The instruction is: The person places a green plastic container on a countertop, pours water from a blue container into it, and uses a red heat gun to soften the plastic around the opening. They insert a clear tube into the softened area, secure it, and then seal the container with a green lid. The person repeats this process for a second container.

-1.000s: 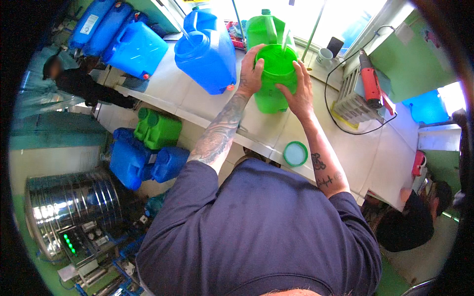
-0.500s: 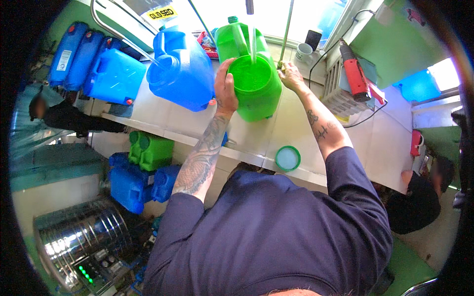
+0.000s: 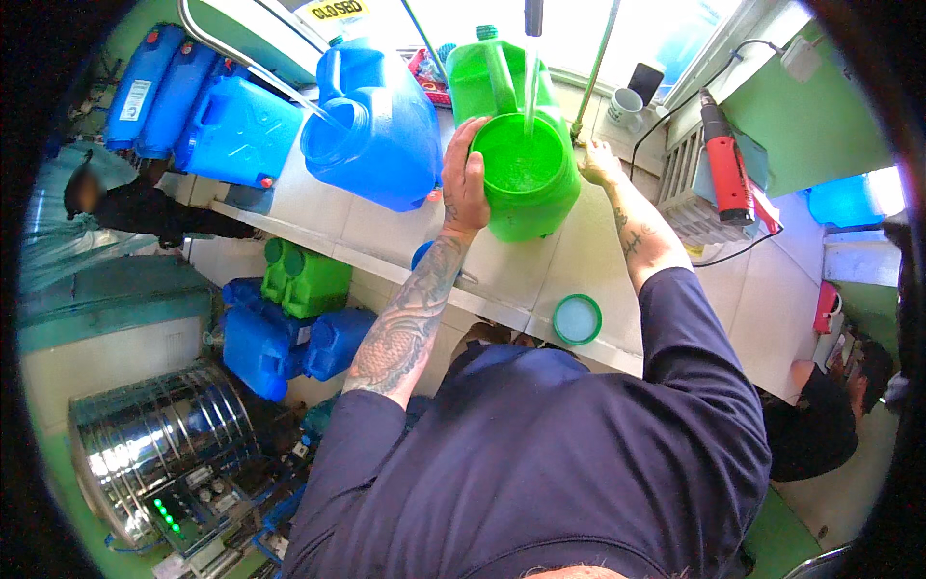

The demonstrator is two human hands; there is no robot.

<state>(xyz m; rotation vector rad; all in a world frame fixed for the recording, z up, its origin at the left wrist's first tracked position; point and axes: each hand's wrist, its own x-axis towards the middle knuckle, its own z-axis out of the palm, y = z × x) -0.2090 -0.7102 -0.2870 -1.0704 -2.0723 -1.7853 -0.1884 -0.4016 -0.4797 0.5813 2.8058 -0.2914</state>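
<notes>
A green plastic water jug stands on the white tiled counter with its wide mouth toward me. Water streams from a dark spout into that mouth, and the surface inside looks bubbly. My left hand is curled against the left side of the jug's neck, gripping it. Beyond the jug's right side, my right hand has its fingers closed at a small valve low on a thin pipe; its fingertips are partly hidden. A green-rimmed round lid lies near the counter's front edge.
A blue jug stands left of the green one, with water running in from a curved metal pipe. More blue jugs are farther left. A red heat gun and cable lie right. Two people appear at the sides.
The whole view has shifted, so the counter and jugs appear farther right. The water stream into the green jug looks thicker and brighter. Both hands keep about the same places.
</notes>
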